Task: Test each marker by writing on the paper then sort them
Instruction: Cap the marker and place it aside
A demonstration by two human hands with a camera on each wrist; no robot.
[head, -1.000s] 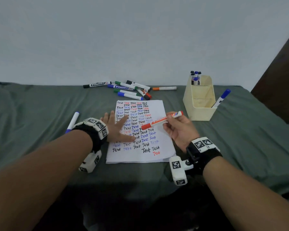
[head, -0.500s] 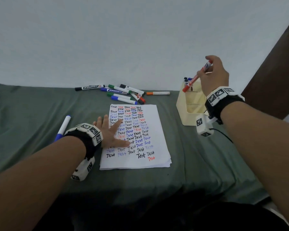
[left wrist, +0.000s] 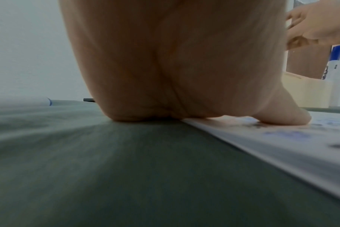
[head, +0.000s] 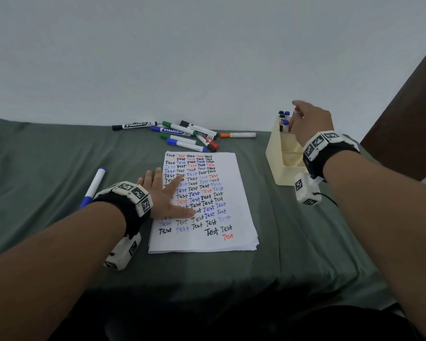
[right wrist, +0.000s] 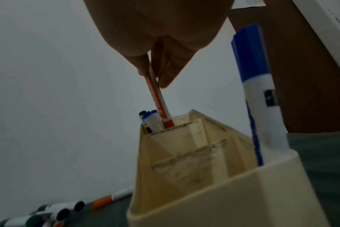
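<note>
My right hand (head: 310, 121) pinches a red marker (right wrist: 159, 106) by its upper end, cap down in the far compartment of the cream holder (head: 278, 153), beside several blue and black markers (right wrist: 149, 121). A big blue marker (right wrist: 262, 95) leans in the holder's near compartment. My left hand (head: 167, 195) lies flat with fingers spread on the left side of the white paper (head: 234, 193), which is covered in "Test" words. A pile of markers (head: 185, 135) lies beyond the paper.
A blue-capped marker (head: 94, 187) lies alone on the green cloth (head: 47, 168) left of my left hand. An orange-capped marker (head: 237, 135) rests near the wall behind the paper. The holder's middle compartment (right wrist: 192, 155) holds nothing.
My right hand carried the red marker from over the paper up to the holder and lowered it into the far compartment. The left hand stayed pressed on the paper.
</note>
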